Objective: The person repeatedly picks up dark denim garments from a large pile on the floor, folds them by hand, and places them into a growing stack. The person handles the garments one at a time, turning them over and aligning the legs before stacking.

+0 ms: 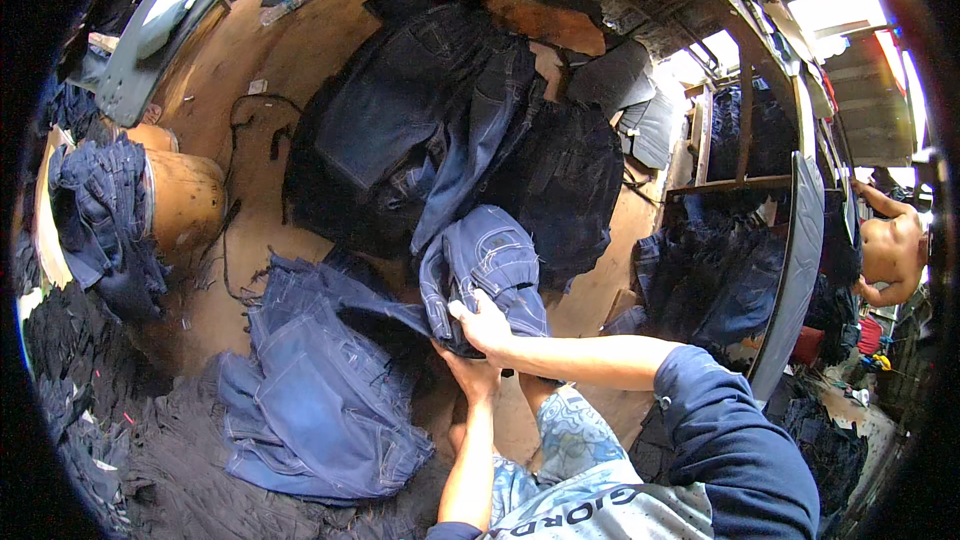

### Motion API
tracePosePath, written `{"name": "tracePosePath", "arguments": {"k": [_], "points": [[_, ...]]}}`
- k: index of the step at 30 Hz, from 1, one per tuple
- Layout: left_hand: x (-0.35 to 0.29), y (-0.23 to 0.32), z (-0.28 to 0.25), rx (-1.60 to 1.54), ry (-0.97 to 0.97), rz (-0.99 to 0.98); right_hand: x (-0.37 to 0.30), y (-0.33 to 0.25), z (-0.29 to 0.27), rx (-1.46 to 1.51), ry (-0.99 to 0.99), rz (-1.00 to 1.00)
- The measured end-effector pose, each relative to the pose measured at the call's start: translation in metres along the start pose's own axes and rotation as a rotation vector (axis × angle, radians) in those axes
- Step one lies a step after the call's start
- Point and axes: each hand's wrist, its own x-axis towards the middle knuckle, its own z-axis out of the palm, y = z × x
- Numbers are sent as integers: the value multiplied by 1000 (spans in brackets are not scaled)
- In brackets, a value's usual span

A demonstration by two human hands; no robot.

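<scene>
The right hand is pinching the near edge of the jeans, while the left hand is reaching under that edge (its fingers are partly hiding, so I cannot tell its grip). The jeans are sitting before the person, between a dark heap and the shorts.

And the floor is strewn: jeans heaped centre, cloth spread lower left, a cord trailed beside the jeans.
</scene>
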Motion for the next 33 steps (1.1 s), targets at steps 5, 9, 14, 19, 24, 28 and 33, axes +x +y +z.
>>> {"name": "tracePosePath", "arguments": {"k": [5,9,14,19,24,28,33], "points": [[21,-8,34,-324,192,-266,18,-8,-11,-124,-123,-23],[45,-16,38,350,254,-312,57,-19,-55,-313,-426,-303],[61,-16,11,301,305,-328,185,-49,-195,-402,-544,-974],[51,-4,-14,179,262,-388,285,-44,-243,-777,526,-363],[43,7,-12,223,308,-521,273,3,-213,-889,293,-568],[43,21,-3,320,333,-484,274,-4,-237,-766,399,-742],[44,26,-1,321,277,-510,304,-43,-266,-952,361,-527]]}}
